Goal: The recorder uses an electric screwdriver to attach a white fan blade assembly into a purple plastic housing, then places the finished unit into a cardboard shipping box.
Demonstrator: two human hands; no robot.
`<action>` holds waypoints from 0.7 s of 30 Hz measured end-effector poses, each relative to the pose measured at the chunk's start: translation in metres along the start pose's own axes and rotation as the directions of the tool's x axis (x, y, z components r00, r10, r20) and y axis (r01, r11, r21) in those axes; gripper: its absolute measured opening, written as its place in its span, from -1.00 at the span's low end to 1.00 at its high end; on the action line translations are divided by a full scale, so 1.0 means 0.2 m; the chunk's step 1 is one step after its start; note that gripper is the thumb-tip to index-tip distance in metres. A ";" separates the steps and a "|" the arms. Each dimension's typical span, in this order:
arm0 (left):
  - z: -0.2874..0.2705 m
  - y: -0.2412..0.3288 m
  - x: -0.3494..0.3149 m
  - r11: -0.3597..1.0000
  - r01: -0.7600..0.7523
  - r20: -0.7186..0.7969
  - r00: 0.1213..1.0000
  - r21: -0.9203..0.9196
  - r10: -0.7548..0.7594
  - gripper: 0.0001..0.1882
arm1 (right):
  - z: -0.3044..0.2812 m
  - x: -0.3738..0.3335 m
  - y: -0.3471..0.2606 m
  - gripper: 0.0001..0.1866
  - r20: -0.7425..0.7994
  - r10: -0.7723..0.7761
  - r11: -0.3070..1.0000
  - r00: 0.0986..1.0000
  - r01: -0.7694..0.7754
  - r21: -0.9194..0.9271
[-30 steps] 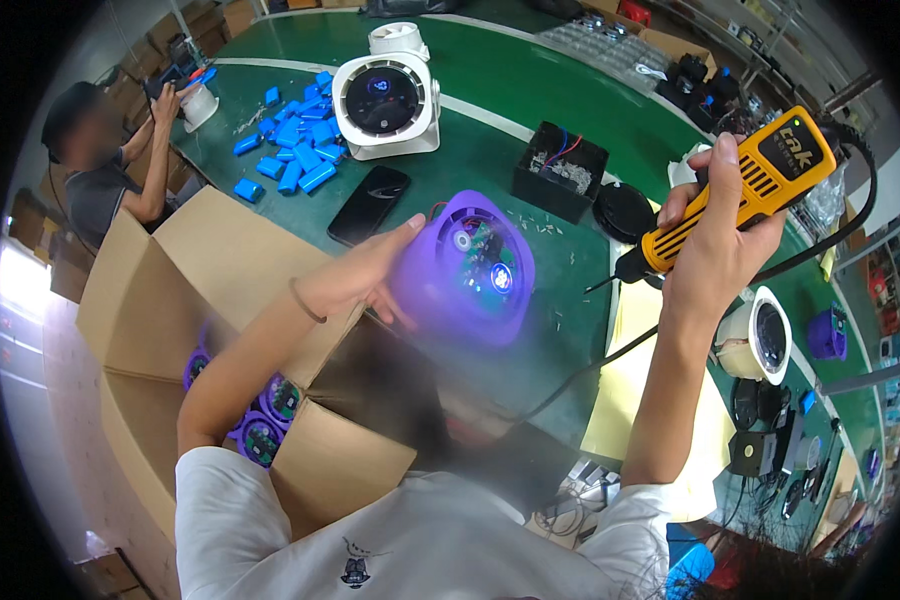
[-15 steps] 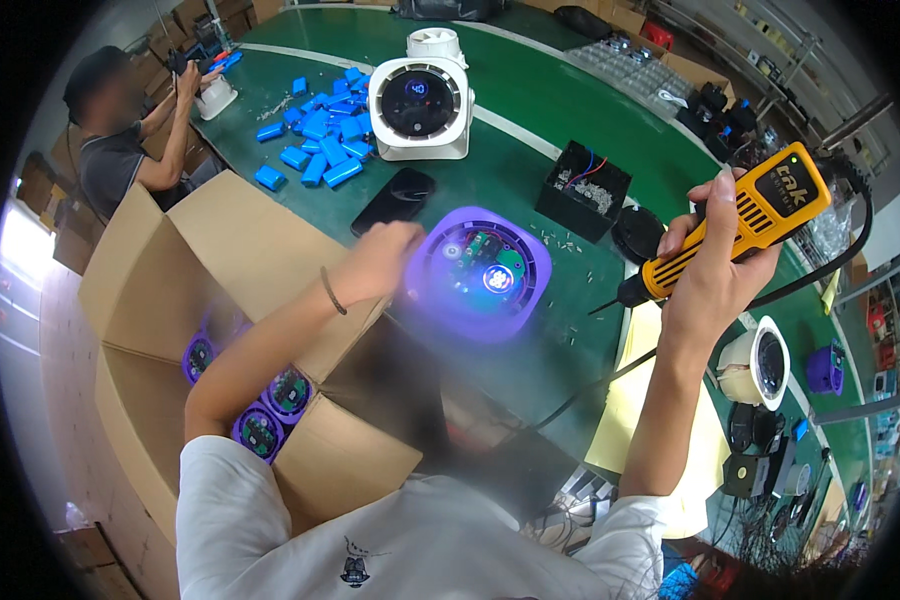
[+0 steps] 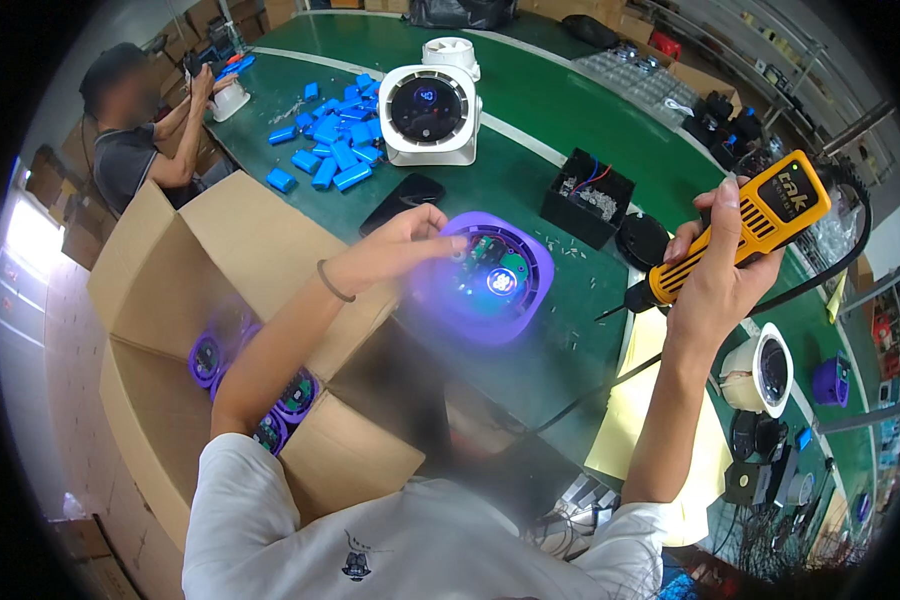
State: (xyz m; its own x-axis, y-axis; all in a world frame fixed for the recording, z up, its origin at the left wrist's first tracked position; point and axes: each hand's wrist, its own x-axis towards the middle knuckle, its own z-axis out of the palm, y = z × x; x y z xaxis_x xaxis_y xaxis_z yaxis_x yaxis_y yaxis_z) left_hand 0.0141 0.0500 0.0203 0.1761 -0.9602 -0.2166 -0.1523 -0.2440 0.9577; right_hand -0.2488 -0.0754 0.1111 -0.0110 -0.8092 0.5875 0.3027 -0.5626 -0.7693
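A purple square housing with a green circuit board and a bright lit display lies in front of me, its lower part hazy. My left hand is at its upper left corner, fingers apart. One digit reaches over the rim to the board's left side; no separate object shows in this hand. My right hand is closed round a yellow and black electric screwdriver, its bit pointing down left, above the table and right of the housing. A black box of small screws stands beyond the housing.
At left, an open cardboard box holds several purple housings. Blue battery packs, a white fan unit and a black phone sit farther back. Yellow paper lies at right. A person works at far left.
My left hand has moved from the housing's left edge up and right, one digit now over the board. My right hand keeps the screwdriver nearly in place. The view has shifted slightly.
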 end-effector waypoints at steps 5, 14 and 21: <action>0.01 0.02 0.00 0.997 0.001 0.056 0.998 -0.079 0.003 -0.66 | 0.01 0.01 -0.02 -0.61 0.001 0.001 1.000 1.000 -0.001 -0.012; 0.00 -0.09 0.05 0.978 0.027 0.064 0.998 -0.205 -0.014 -0.67 | 0.09 -0.04 -0.08 -0.64 0.063 0.047 0.985 0.997 -0.057 0.160; 0.02 -0.14 0.08 0.939 -0.138 0.140 0.972 -0.316 0.190 -0.44 | 0.29 -0.02 -0.13 -0.58 0.084 -0.055 0.989 0.995 0.043 0.143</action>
State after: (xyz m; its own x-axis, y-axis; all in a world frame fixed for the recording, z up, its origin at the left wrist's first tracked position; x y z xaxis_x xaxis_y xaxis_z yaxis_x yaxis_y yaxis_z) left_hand 0.0163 0.0410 -0.0102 0.0063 -0.9984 -0.0553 0.1396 -0.0539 0.9887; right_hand -0.2007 -0.0475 0.1442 0.0524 -0.7597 0.6481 0.4353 -0.5667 -0.6995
